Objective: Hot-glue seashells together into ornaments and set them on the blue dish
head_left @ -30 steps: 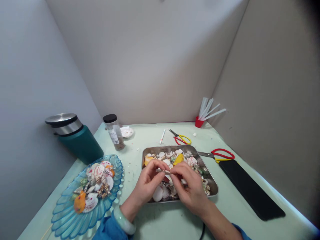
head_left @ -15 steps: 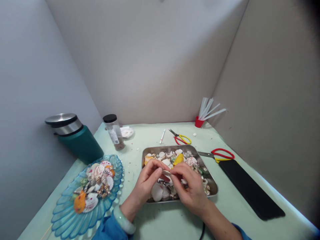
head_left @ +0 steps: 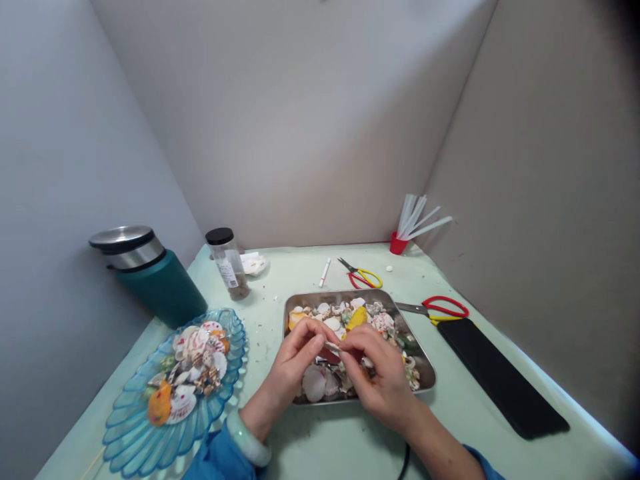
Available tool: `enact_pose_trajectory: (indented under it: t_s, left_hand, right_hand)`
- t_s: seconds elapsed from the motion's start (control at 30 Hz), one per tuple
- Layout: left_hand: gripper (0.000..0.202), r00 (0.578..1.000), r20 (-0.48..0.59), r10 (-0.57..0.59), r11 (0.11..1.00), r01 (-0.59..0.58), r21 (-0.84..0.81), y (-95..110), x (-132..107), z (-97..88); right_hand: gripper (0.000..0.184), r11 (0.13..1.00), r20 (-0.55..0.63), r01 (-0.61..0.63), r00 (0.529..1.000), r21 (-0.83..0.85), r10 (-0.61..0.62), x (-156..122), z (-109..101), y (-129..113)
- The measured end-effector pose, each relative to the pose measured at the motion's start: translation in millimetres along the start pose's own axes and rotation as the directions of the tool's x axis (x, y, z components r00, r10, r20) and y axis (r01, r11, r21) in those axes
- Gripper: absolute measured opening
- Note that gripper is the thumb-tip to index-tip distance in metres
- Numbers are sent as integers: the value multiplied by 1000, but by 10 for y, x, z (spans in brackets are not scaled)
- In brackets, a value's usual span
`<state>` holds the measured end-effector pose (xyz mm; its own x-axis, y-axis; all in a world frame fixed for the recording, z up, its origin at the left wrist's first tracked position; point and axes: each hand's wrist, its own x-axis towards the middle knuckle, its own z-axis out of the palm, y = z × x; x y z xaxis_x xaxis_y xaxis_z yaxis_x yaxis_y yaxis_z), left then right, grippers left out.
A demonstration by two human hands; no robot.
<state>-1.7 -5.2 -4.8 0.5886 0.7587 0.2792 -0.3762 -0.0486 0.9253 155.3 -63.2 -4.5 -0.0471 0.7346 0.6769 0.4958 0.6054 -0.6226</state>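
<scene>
Both my hands meet over a steel tray [head_left: 425, 365] filled with several mixed seashells. My left hand [head_left: 296, 363] and my right hand [head_left: 379, 373] each pinch an end of one small pale shell [head_left: 332, 346], held just above the tray's middle. The fingers of both hands are curled closed round it. A pale green bangle sits on my left wrist. To the left, a blue glass dish [head_left: 131, 427] holds several more shells, white, pink and orange.
A teal flask [head_left: 153, 277] lies at far left, and a black-capped jar [head_left: 229, 264] stands behind the dish. Two scissors [head_left: 363, 277] [head_left: 440, 310], a white stick [head_left: 325, 272], a red cup of straws [head_left: 406, 233] and a black phone [head_left: 500, 377] lie right and behind.
My left thumb and fingers have slid a little along the shell toward my right hand. Both hands stay over the tray; nothing else moved.
</scene>
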Motion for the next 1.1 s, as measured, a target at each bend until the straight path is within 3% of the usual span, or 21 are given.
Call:
enact_pose_trajectory:
  t_s: [0.57,0.77,0.9,1.1]
  left_hand:
    - [15,996,38,-80,996,82,-38,-25,28,-15]
    - [12,997,43,-70,998,70,2,38,34,35]
    - [23,997,0,-83,996,83,45,40,33,58]
    - [20,983,-70,-171,976,178,126,-16,42,54]
  right_hand:
    - [14,1000,24,-16,1000,24,16,-5,-23,-45]
    - [10,997,-42,-75,996,17,76,16,-19,-19]
    - [10,995,-79,-95,992,30,97,11,-18,-5]
    - [9,996,-69,-89,994,23,90,21,-18,-11]
